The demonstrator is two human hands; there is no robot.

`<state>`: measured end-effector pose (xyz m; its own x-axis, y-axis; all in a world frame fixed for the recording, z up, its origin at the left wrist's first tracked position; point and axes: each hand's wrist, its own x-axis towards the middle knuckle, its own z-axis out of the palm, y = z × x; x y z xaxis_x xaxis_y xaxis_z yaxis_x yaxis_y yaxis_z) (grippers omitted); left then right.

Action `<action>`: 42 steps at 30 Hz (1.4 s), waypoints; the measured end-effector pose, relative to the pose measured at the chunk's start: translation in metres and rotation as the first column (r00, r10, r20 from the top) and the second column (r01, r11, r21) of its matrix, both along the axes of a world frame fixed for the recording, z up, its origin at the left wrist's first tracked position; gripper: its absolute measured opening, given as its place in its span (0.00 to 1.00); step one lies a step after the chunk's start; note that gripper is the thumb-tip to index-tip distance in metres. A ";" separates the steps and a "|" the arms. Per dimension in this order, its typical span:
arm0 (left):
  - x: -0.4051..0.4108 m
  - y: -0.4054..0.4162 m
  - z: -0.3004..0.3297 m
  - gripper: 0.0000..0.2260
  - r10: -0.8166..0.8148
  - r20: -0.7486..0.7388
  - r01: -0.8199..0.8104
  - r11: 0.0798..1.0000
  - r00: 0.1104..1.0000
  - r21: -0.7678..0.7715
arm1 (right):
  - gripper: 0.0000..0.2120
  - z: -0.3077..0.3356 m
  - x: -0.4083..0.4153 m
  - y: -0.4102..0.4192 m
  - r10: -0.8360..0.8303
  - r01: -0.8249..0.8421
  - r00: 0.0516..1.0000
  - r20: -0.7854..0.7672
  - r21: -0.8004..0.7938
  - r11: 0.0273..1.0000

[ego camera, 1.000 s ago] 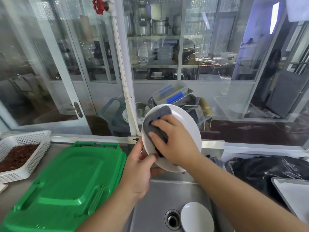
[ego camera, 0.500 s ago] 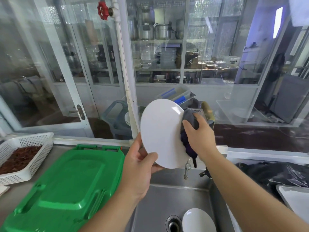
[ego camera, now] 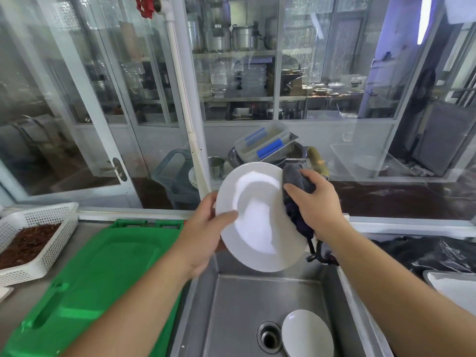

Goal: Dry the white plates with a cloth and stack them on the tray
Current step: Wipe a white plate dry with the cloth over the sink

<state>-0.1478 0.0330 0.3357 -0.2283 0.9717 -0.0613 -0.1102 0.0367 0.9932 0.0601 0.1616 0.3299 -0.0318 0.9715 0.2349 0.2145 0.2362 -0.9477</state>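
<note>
White plate, held tilted above the back edge of the steel sink, shows its hollow face to the camera. The left hand grips its left rim, thumb lying across the front. The right hand clamps a dark grey cloth against the plate's right rim, with loose ends of the cloth hanging below. A second white plate lies in the sink basin just beside the drain; the basin floor to the left of it is bare. A green plastic lid lies left of the sink, touching its edge, and a white perforated basket of reddish-brown bits sits farther left. At the right edge, part of a pale tray shows beside black plastic. No writing is legible anywhere.
</note>
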 end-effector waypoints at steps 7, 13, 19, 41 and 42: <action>-0.024 0.006 0.018 0.23 -0.208 -0.245 0.197 0.978 0.947 -0.069 | 0.20 0.023 0.007 0.008 0.099 -0.161 0.962 0.256 0.232 0.959; 0.000 0.005 0.002 0.28 -0.109 -0.119 0.118 0.991 0.987 0.068 | 0.20 0.019 0.004 0.011 -0.047 0.008 0.988 0.144 0.261 0.965; 0.022 0.013 -0.009 0.27 0.152 -0.049 -0.138 0.965 0.987 0.222 | 0.27 -0.012 -0.012 0.006 -0.201 0.198 0.977 -0.073 -0.052 0.979; -0.010 0.015 0.011 0.25 -0.099 -0.161 0.102 0.995 0.982 0.010 | 0.22 0.036 0.019 -0.002 -0.034 -0.096 0.924 0.380 0.319 0.943; -0.011 0.014 0.011 0.26 -0.121 -0.146 0.122 0.993 0.982 0.001 | 0.22 0.041 0.019 -0.001 -0.017 -0.124 0.920 0.392 0.330 0.936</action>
